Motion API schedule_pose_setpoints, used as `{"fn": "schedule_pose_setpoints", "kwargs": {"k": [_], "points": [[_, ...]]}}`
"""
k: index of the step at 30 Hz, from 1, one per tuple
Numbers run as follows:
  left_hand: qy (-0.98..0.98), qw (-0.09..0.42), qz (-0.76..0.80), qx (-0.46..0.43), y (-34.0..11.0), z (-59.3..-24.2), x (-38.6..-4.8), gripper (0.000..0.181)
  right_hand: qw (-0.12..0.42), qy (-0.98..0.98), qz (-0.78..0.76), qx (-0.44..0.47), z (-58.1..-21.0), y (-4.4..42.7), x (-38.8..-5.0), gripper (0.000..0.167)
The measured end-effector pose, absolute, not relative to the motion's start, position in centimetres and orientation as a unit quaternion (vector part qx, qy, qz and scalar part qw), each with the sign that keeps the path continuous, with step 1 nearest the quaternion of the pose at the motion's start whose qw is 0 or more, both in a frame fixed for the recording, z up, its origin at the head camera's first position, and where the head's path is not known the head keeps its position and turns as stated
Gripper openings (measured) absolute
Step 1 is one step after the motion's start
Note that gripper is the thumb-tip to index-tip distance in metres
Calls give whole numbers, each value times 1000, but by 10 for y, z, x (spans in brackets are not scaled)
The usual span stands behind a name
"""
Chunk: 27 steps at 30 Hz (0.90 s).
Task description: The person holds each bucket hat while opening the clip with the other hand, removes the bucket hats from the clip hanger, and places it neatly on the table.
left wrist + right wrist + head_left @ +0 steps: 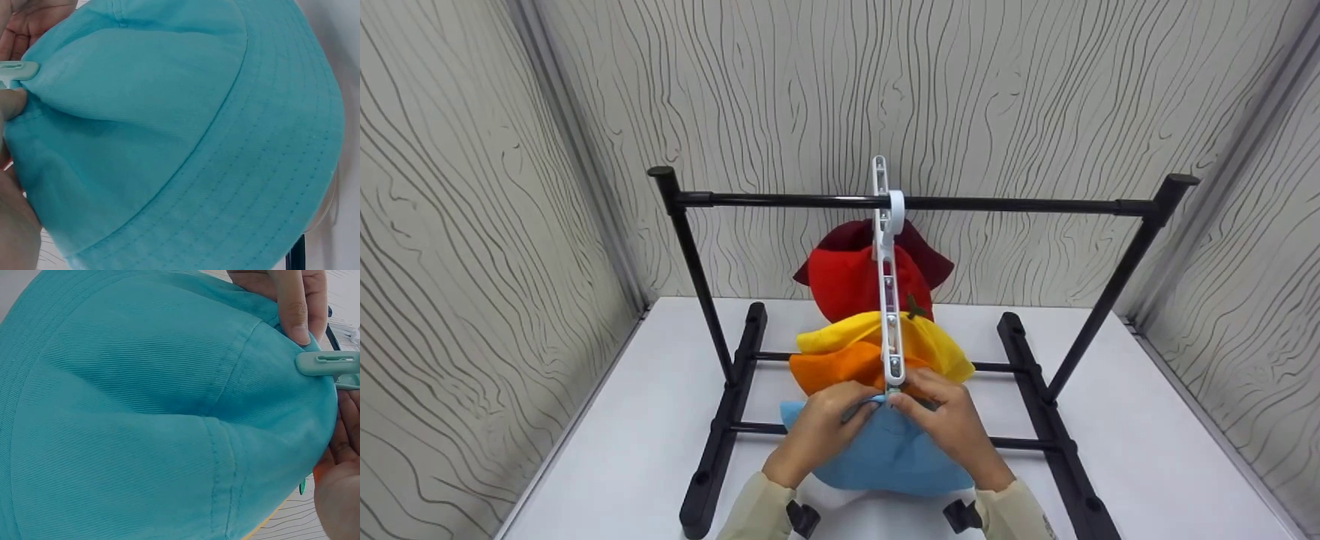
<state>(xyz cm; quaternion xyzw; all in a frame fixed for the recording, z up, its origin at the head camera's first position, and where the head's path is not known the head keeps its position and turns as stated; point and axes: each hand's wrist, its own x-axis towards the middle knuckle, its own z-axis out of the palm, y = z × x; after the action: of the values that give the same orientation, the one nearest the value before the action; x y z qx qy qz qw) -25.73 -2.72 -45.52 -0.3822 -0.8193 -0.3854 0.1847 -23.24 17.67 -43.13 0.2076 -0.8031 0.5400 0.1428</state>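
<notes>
A light blue bucket hat (pixel 885 457) hangs at the near end of a white clip hanger (pixel 889 292). A pale clip (pixel 323 363) bites the edge of its gathered crown in the right wrist view. My left hand (pixel 825 420) pinches the hat just left of that clip; its thumb (pixel 293 312) lies on the cloth. On the other side, my right hand (pixel 949 416) is close by the clip, its fingers loose and palm partly visible in the right wrist view. Behind the blue hat hang orange (pixel 832 367), yellow (pixel 840 330), red (pixel 844 281) and dark red (pixel 934 262) hats.
A black rail (pixel 1012 204) carries the hanger by its white hook (pixel 897 214). The stand's slanted posts and black feet (pixel 712 465) flank the hats, with low crossbars between them. White tabletop (pixel 615 442) lies below; patterned panels (pixel 1035 90) surround it.
</notes>
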Motion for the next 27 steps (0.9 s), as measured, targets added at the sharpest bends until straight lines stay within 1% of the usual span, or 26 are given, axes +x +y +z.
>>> {"fn": "schedule_pose_setpoints", "kwargs": {"k": [8,14,21,27], "points": [[-817,185,-387,-384,-27,-455,-257,22,140,-798,549,204,-430,176,-232,41],[-813,191,-388,-391,-26,-456,-258,21,151,-797,548,206,-430,176,-231,41],[-813,204,-381,-389,-26,-457,-258,20,173,-786,544,238,-430,176,-232,37],[-811,205,-382,-392,-26,-458,-259,20,177,-783,548,236,-430,175,-232,37]]}}
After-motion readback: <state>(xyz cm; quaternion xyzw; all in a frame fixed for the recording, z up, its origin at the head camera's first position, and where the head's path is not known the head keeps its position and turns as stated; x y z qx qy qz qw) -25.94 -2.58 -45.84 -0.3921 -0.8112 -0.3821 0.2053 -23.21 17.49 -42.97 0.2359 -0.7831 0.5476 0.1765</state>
